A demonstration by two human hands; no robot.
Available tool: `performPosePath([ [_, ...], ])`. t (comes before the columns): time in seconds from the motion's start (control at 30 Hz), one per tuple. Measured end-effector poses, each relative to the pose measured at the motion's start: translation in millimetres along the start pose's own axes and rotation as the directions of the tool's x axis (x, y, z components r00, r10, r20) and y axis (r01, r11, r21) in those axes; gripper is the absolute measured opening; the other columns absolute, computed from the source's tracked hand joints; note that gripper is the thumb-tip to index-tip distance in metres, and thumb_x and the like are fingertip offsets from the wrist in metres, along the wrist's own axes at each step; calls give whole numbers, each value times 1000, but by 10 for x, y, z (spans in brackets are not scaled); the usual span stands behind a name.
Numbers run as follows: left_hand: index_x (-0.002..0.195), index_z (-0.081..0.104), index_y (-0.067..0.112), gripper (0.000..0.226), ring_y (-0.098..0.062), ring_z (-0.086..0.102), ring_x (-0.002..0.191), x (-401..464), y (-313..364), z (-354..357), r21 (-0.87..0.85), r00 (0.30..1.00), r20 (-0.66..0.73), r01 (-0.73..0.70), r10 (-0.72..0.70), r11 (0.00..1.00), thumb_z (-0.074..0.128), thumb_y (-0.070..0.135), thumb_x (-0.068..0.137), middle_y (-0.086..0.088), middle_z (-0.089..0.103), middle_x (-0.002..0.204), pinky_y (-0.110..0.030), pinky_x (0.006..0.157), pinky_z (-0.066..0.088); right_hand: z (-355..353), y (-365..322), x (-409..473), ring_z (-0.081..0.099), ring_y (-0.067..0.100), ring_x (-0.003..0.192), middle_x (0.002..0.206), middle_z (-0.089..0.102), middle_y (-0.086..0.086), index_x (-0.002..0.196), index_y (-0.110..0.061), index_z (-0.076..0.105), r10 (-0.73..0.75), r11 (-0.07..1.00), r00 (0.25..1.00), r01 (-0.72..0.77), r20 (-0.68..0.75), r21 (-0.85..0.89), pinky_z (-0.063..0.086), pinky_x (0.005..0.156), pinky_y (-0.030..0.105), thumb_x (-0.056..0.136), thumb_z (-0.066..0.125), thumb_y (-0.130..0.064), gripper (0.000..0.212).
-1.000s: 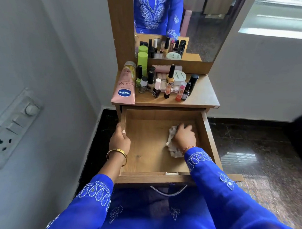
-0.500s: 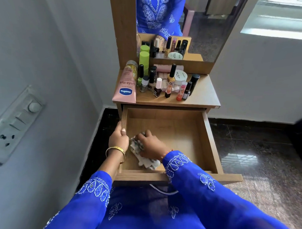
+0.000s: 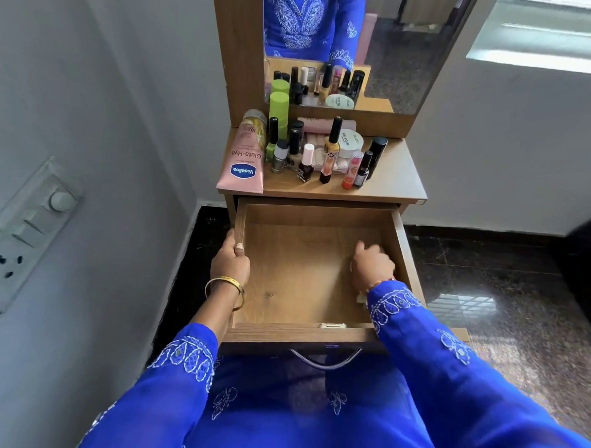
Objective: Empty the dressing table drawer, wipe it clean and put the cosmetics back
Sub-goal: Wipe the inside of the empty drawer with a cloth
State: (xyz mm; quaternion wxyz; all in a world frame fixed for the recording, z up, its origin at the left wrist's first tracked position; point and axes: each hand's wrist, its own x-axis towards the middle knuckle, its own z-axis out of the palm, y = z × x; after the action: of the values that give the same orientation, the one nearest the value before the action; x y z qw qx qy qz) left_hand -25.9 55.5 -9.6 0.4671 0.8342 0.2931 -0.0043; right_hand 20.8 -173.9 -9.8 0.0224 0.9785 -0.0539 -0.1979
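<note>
Two hands work the open drawer (image 3: 305, 277): your left hand (image 3: 231, 261) grips its left wall, your right hand (image 3: 371, 266) curls over a barely visible cloth (image 3: 361, 298) inside, cosmetics (image 3: 310, 150) crowded on the tabletop above.

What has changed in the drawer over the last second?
The right hand swept the wiping cloth from the middle of the drawer across to its left side, then back to the right wall, where the cloth now shows only as a scrap under the wrist. The left hand kept its grip on the drawer's left wall. The cosmetics on top stayed put.
</note>
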Motion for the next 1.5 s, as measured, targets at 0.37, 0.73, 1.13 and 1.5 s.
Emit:
performPosePath([
  [0.37, 141, 35, 27, 45, -31, 55, 112, 32, 11, -22, -64, 1000, -2, 2, -2, 998, 35, 18, 97, -9, 54, 133, -28, 86, 41, -136, -911, -660, 55, 19, 85, 109, 66, 12, 115, -8, 61, -573, 787, 760, 407, 307, 463, 46, 68, 24, 83, 63, -17, 34],
  [0.73, 140, 37, 27, 44, -31, 54, 113, 24, 8, -13, -81, 1000, -8, -5, 4, 997, 35, 18, 97, -8, 54, 134, -25, 82, 37, -213, -609, -665, 47, 20, 84, 104, 62, 15, 107, -4, 63, -605, 789, 668, 578, 433, 211, 37, 66, 23, 89, 47, -20, 30],
  [1.13, 145, 22, 19, 49, -39, 55, 109, -74, 62, 6, 197, 996, -10, -82, 85, 977, 30, 13, 96, -17, 54, 127, -44, 89, 46, -265, -374, -468, 54, 22, 75, 80, 63, 7, 73, -11, 64, -424, 891, 717, 439, 553, 113, 44, 67, 27, 81, 53, -20, 16],
  [1.5, 140, 33, 2, 51, -30, 24, 141, -142, 107, 82, 297, 902, -68, -389, 425, 872, 36, -3, 89, -16, 26, 151, -41, 118, 15, -238, -563, -739, 50, 16, 92, 123, 62, 9, 118, -10, 61, -681, 728, 606, 622, 412, 288, 34, 80, 24, 94, 43, -17, 31],
])
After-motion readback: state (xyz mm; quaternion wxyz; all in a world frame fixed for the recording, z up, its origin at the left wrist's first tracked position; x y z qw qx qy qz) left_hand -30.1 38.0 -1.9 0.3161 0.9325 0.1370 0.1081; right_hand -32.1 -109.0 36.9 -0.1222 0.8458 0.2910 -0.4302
